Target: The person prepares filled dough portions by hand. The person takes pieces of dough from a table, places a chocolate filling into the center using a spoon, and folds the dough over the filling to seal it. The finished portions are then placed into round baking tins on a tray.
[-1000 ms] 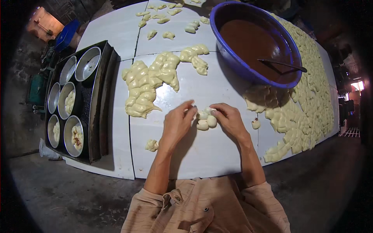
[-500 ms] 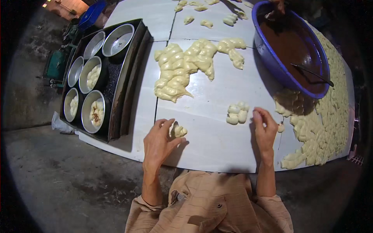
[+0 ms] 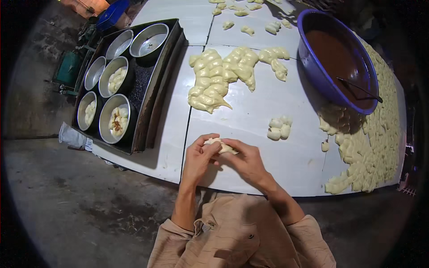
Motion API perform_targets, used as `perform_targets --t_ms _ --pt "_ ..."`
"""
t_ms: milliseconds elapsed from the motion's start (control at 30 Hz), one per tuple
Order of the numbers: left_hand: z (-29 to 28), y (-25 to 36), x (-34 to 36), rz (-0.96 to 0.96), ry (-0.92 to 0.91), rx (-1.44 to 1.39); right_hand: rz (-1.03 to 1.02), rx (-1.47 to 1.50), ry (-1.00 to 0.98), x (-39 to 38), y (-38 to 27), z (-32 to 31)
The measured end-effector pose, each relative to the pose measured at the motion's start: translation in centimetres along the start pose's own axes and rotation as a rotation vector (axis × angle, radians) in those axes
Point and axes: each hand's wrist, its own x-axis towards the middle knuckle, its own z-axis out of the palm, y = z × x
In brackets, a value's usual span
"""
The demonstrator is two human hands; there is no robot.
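Note:
Near the front edge of the white table, a small piece of pale dough (image 3: 225,148) is pinched between my two hands. My left hand (image 3: 199,154) closes on its left end, thumb across it. From the other side my right hand (image 3: 246,161) grips it, fingers curled over the top. To the right of my hands lies a small cluster of rounded dough pieces (image 3: 279,128). Beyond them spreads a larger sheet of joined dough lumps (image 3: 210,80). A single small dough piece (image 3: 325,146) sits farther right.
At left a dark tray (image 3: 154,96) holds several round metal tins (image 3: 119,117), some with dough inside. A purple basin (image 3: 308,58) of brown filling, with a thin dark-handled utensil (image 3: 359,89), stands at the right. Flattened dough (image 3: 364,152) covers the table's right side.
My right hand has moved left from beside the dough cluster to join my left hand. Both now hold the small dough piece. A person's hand at the basin's far rim is gone.

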Motion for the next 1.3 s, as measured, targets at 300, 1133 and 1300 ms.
perform_targets --t_ms 300,1133,1300 --pt "2.6 -0.6 -1.1 0.458 0.078 0.643 0.446 0.594 0.037 -0.8 -2.8 -1.4" --pt "5.9 -0.2 0.7 0.125 -0.175 0.377 0.128 0.173 0.182 -2.3 -2.8 -5.6" --pt "6.7 -1.1 1.8 0.103 -0.159 0.242 0.246 0.124 0.204 -2.5 -2.7 -7.1"
